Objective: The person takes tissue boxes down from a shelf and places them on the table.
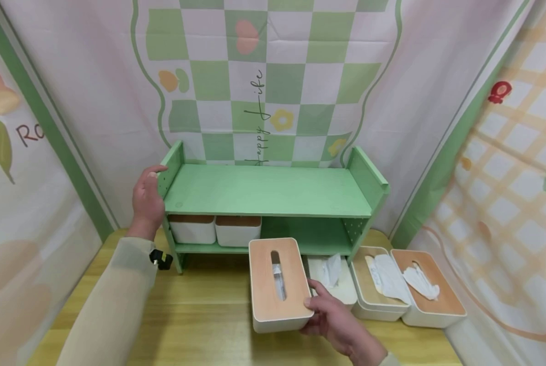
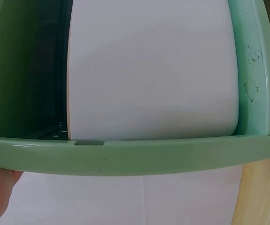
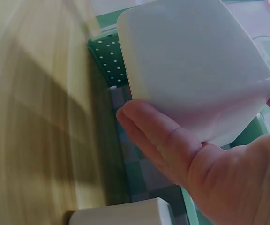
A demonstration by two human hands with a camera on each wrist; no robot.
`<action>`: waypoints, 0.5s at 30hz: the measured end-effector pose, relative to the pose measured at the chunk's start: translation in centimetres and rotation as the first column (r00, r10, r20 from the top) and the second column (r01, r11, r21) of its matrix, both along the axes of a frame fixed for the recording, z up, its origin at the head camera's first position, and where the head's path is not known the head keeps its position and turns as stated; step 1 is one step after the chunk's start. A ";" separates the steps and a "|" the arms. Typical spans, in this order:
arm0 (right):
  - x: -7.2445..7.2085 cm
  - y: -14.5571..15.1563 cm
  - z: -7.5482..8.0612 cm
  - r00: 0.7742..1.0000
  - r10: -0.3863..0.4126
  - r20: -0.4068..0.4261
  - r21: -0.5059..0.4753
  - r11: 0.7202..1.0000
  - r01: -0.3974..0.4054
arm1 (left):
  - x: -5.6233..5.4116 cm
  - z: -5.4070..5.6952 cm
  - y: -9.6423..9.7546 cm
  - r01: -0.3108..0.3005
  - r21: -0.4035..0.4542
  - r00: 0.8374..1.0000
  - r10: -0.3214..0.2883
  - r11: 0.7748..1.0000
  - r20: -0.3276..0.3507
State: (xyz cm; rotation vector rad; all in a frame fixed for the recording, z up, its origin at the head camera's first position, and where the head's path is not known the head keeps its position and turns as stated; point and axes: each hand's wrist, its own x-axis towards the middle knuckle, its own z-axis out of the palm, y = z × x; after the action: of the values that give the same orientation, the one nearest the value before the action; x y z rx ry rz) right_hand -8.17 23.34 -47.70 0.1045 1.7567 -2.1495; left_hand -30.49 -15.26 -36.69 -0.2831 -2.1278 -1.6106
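Observation:
My right hand (image 1: 334, 317) grips a white tissue box (image 1: 265, 284) with a wood-coloured lid by its right side, in front of the green shelf (image 1: 268, 190). Something pale shows through the lid's slot. In the right wrist view, the fingers (image 3: 158, 131) lie along the white box's underside, with the thumb on its other side. At the left, my left hand (image 1: 148, 199) holds the shelf's side panel near its top front corner; part of its fingers is hidden. Two white boxes with brown lids, a left box (image 1: 192, 230) and a right box (image 1: 238, 232), stand on the lower shelf level.
To the right on the wooden table (image 1: 200, 315) stand a pale tissue box (image 1: 343, 287), a tan-lidded box (image 1: 362, 262) and an orange-lidded box (image 1: 442, 274), each with tissue sticking out. Patterned curtains (image 1: 296, 81) hang behind and at both sides.

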 end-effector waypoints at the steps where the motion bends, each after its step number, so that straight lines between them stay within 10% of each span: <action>1: 0.0 -0.1 -0.2 1.000 0.002 0.006 0.000 1.000 -0.002 | 0.0 0.0 0.0 -0.002 -0.001 1.000 0.002 1.000 0.005; 15: 0.9 -1.4 -3.0 0.998 0.061 -0.006 -0.019 0.998 -0.061 | -0.1 -0.1 0.0 -0.007 0.001 1.000 0.007 1.000 -0.016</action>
State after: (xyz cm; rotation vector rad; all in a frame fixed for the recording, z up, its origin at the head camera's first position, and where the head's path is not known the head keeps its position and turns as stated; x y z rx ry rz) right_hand -7.29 21.98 -50.70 0.0398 1.7196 -2.1240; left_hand -30.55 -15.26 -36.80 -0.2867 -2.1140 -1.6005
